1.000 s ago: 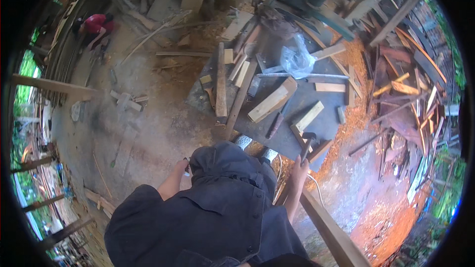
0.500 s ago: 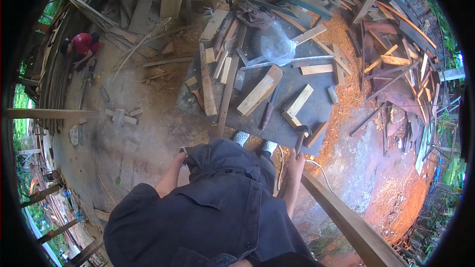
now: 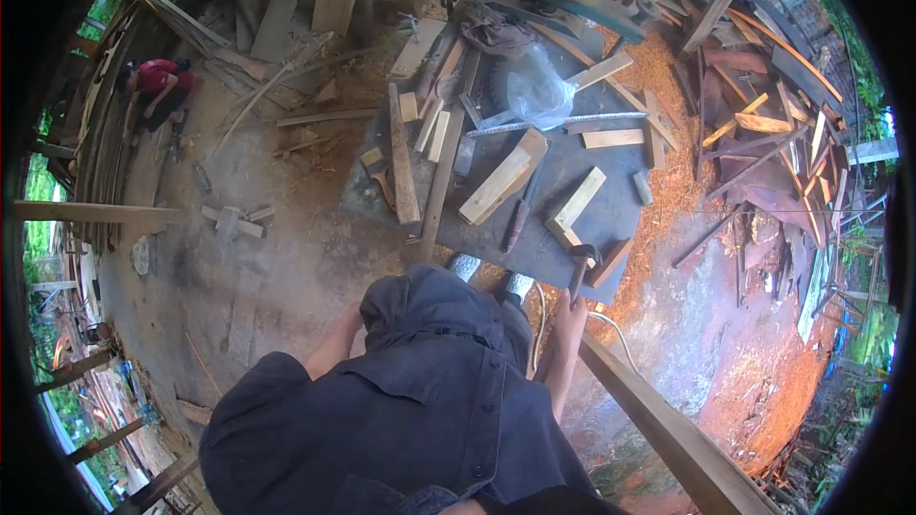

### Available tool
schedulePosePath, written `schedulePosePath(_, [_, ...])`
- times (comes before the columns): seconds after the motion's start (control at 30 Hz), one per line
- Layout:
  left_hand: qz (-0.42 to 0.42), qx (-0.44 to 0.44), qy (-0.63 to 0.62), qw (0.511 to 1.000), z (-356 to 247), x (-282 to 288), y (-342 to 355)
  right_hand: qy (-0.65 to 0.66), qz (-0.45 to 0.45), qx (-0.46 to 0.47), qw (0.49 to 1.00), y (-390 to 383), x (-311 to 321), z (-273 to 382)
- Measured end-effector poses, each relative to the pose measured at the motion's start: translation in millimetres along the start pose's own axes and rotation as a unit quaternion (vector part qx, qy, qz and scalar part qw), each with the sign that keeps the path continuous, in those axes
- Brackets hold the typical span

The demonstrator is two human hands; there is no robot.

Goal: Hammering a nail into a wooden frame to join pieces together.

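My right hand (image 3: pixel 571 317) is closed around the handle of a hammer (image 3: pixel 582 257), held beside my right thigh with its dark head pointing away from me. The head is close to a short L-shaped wooden piece (image 3: pixel 611 262) at the near edge of the dark work surface (image 3: pixel 382 157). Down at my left side, my left forearm (image 3: pixel 334 343) shows, but the dark clothing over my thigh hides the hand and its fingers. Ahead lie a second L-shaped wooden joint (image 3: pixel 577 202), a thick wood block (image 3: pixel 501 176) and a dark-handled tool (image 3: pixel 516 224).
On the surface are a brush (image 3: pixel 379 172), a clear plastic bag (image 3: pixel 539 91), a handsaw blade (image 3: pixel 497 81) and several wood strips. A long beam (image 3: pixel 677 424) slants up on my right. Scrap timber (image 3: pixel 763 133) lies far right. A person in red (image 3: pixel 160 86) crouches far left.
My left hand has slipped further behind my thigh, and the small dark thing at it no longer shows. The crouching person's arm has shifted. My right hand and the hammer stay nearly still.
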State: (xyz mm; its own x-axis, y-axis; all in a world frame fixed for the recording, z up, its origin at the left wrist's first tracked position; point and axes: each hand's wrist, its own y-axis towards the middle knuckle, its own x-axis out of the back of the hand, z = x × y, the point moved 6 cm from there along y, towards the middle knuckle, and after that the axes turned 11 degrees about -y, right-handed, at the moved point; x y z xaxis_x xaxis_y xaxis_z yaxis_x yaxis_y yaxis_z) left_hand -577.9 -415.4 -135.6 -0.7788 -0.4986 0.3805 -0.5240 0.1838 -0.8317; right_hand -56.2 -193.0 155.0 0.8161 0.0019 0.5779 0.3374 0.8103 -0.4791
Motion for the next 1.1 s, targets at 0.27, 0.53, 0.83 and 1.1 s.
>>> schedulePosePath(0.27, [0.010, 0.017, -0.018, 1.000, 24.3, -10.5, -2.1, 0.022, 0.010, -0.011, 1.000, 11.0, -15.2, -23.6])
schedulePosePath(0.53, [0.026, 0.030, -0.031, 0.999, 33.1, 1.2, -2.0, 0.031, 0.020, -0.021, 0.999, 8.2, -17.3, -21.9])
schedulePosePath(0.83, [0.045, 0.046, -0.040, 0.997, 30.3, 36.5, 3.1, 0.004, 0.012, 0.007, 1.000, 9.7, -15.1, -22.1])
schedulePosePath(1.1, [0.052, 0.041, -0.046, 0.997, 28.9, 54.3, -7.7, 0.026, 0.034, -0.031, 0.999, -0.6, -14.6, -14.0])
